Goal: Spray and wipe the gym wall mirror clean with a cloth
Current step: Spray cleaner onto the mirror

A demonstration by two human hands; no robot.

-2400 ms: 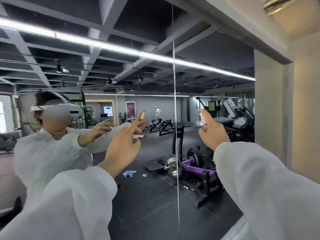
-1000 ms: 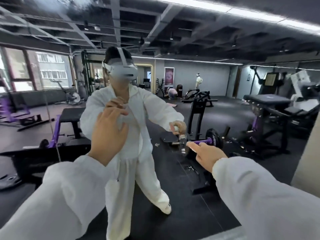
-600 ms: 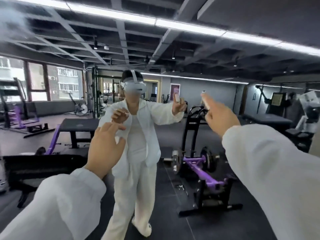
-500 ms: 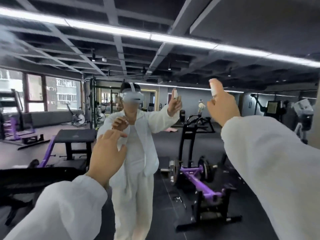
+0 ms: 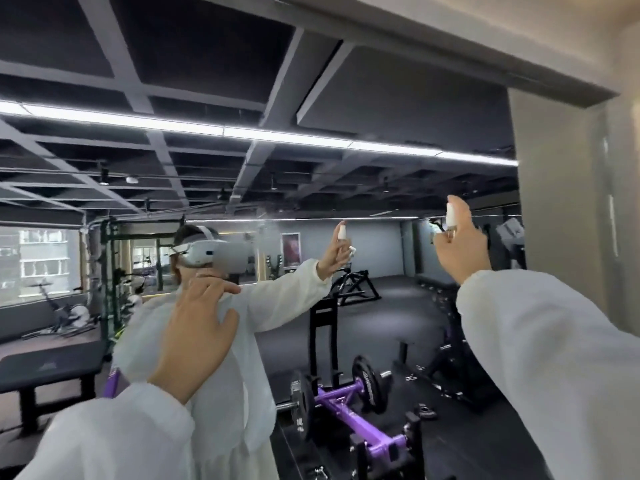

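The wall mirror (image 5: 398, 98) fills most of the view and reflects the gym and a person in white with a headset. My right hand (image 5: 462, 247) is raised high near the mirror's right side and grips a small white spray bottle (image 5: 452, 213), nozzle up, index finger on its top. A faint mist patch (image 5: 266, 223) hangs on the glass left of the reflected bottle. My left hand (image 5: 197, 334) is held up in front of the mirror, fingers loosely spread, nothing visible in it. No cloth shows in my hands.
A beige wall column (image 5: 568, 220) bounds the mirror on the right, with a ceiling beam (image 5: 450, 57) above. Reflected in the glass are a purple plate-loaded machine (image 5: 349, 410), a black bench (image 5: 52, 368) and windows (image 5: 38, 258) at the left.
My right hand has risen from waist height to above head level with the bottle and moved toward the mirror's right edge. My view tilted upward. The left hand stayed raised in front of me.
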